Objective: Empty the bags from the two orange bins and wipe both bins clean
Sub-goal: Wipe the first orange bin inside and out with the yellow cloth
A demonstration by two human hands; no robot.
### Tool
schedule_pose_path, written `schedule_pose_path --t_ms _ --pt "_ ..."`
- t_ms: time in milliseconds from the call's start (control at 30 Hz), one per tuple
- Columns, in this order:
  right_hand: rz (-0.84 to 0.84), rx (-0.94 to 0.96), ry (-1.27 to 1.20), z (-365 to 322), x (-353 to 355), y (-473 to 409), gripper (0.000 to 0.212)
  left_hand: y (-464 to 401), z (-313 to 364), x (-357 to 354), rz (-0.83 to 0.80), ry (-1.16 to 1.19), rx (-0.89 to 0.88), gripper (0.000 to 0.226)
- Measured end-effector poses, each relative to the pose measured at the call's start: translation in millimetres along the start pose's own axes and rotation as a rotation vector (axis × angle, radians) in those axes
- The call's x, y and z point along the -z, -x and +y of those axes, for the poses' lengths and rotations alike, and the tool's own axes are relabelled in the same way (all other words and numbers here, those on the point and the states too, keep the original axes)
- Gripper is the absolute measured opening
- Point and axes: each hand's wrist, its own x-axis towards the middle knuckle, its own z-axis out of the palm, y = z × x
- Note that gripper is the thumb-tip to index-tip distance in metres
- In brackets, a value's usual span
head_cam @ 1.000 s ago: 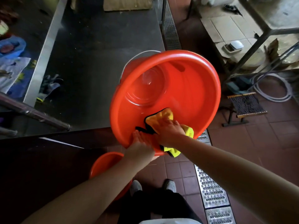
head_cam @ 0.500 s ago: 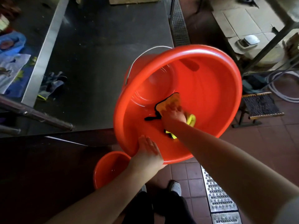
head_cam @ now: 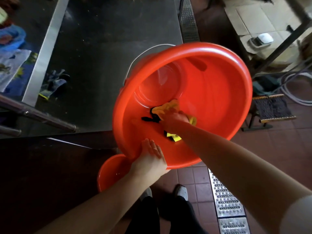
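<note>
The big orange bin (head_cam: 211,92) is round, of smooth shiny plastic with a thick rolled rim, and it is tilted so that its opening faces the camera. A thin white wire handle (head_cam: 143,53) curves behind its upper left edge. The bin is held over the near end of a dark metal table (head_cam: 104,56), whose surface is dull and scratched.

The right hand (head_cam: 174,119) is deep inside the bin, low on the inner wall just below the round bottom. Its fingers are bent over a yellow cloth (head_cam: 170,107) with a black border and press it on the plastic; the cloth looks soft and crumpled. The right arm reaches in straight from the lower right.

The left hand (head_cam: 151,156) is at the lower left rim of the bin. Its fingers lie together over the rim on the inside and grasp the edge; the thumb I cannot see.

A second orange bin (head_cam: 111,171), also round and smooth, stands on the floor directly under the left hand, partly covered by the wrist. To the right of the big bin the floor has red-brown tiles and a metal drain grate (head_cam: 226,200) with holes.
</note>
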Motion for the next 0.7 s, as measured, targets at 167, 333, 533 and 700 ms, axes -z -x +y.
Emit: schedule_pose_path --t_ms 167,333,533,700 --pt "-0.061 -0.009 0.148 5.5 1.9 31.1 0.048 0.2 -4.0 10.4 0.030 -0.009 -0.080 0.058" --pt "-0.083 0.008 0.107 16.2 13.3 77.1 0.050 2.7 -5.6 4.3 0.068 -0.028 -0.102 0.062" --pt "-0.022 0.026 0.142 16.0 4.4 126.2 0.056 -4.7 2.1 -1.8 -0.033 -0.097 -0.106 0.047" --pt "0.034 -0.005 0.157 22.5 5.2 150.6 0.060 -8.4 3.4 16.3 -0.045 -0.092 -0.121 0.048"
